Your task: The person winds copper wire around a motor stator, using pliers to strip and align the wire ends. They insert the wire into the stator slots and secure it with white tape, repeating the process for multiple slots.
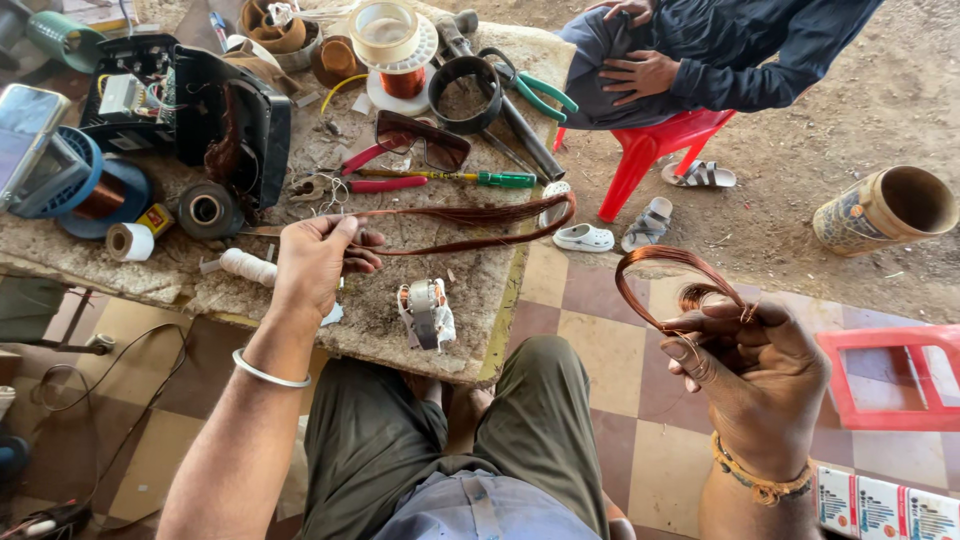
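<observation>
the left hand (318,262) is closed, fingers pinched round one end of a long flattened loop of reddish-brown copper winding wire (470,228), which runs out from the hand toward three o'clock across the rough grey worktop (480,290) and bends back at its far end near the table edge. the right hand (755,375), off the table at about four o'clock from the left, is curled shut on a smaller rounded coil of copper wire (668,280); that coil rises out of the fingers toward eleven o'clock and arches above the checkered floor. the two wire bundles lie well apart, and whether any strand joins them cannot be told. just at five o'clock of the left hand sits a small motor core with grey metal and copper windings (425,312). at nine o'clock of the left hand lies a white spool of thread (247,266). beyond the long loop, toward twelve o'clock, rest tinted brown sunglasses (425,140), a green-handled screwdriver (470,178) and red-handled pliers (375,170). a second person in dark clothes sits on a red plastic stool (665,145) at one o'clock.
</observation>
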{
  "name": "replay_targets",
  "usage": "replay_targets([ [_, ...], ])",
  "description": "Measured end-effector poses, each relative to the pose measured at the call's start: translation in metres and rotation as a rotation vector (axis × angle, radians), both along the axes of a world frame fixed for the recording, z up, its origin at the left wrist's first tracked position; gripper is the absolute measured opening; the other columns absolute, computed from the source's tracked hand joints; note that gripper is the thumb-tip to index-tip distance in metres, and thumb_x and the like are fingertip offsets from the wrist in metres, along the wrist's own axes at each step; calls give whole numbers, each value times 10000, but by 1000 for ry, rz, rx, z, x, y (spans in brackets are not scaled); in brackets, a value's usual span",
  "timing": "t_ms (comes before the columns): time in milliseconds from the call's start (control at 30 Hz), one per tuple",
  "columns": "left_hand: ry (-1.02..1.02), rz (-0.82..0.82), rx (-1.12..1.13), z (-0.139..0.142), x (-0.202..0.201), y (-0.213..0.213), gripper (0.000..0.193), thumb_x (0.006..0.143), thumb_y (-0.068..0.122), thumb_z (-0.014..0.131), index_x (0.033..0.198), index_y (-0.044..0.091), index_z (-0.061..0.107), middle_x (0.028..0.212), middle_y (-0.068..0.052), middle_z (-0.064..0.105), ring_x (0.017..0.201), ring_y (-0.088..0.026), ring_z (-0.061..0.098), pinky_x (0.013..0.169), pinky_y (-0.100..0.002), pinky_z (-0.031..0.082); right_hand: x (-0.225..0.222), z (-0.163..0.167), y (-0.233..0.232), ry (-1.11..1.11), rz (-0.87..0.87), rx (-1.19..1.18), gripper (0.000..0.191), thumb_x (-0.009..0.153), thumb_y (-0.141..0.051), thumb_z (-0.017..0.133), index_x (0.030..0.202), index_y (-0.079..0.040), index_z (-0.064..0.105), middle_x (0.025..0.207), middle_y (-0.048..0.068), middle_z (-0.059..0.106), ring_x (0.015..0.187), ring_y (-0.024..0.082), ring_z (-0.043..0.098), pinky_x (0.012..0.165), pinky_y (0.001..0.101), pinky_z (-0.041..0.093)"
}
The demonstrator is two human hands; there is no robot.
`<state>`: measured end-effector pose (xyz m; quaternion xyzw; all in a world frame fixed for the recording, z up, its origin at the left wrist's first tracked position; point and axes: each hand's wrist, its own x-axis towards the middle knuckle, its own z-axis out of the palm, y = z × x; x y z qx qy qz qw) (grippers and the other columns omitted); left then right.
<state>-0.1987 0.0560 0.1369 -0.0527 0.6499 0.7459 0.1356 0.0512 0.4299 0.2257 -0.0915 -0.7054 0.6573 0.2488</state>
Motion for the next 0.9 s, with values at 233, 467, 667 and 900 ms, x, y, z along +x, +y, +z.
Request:
replay_targets([
  [233,91,50,33,20,6,13,235,1067,93,506,1117,-84,652,864,-191,741,569,-206,696,497,-285,562,5,3,-2,-8,-19,20,436,811,125,781,1190,-2,605,1075,168,741,809,146,712,591,231,547],
  [467,85,51,72,12,0,19,226,1062,92,513,1091,-79,658,866,-198,740,562,-196,694,489,-281,561,5,3,-4,15,5,-20,414,821,130,761,1181,-9,611,1092,172,740,774,145,710,555,222,526],
  [667,70,34,-97,14,3,15,213,1042,127,579,1051,-64,672,879,-178,738,575,-208,670,492,-311,529,6,-9,-7,-14,54,-78,433,801,139,750,1188,-5,622,1139,169,738,822,141,713,561,214,528],
  [900,967,214,-1087,69,-18,34,386,938,197,791,1172,-88,675,1170,-234,649,1080,-339,653,909,-422,566,10,-33,-13,-23,68,-85,416,821,116,734,1192,-13,600,1051,161,740,889,179,764,616,238,597],
])
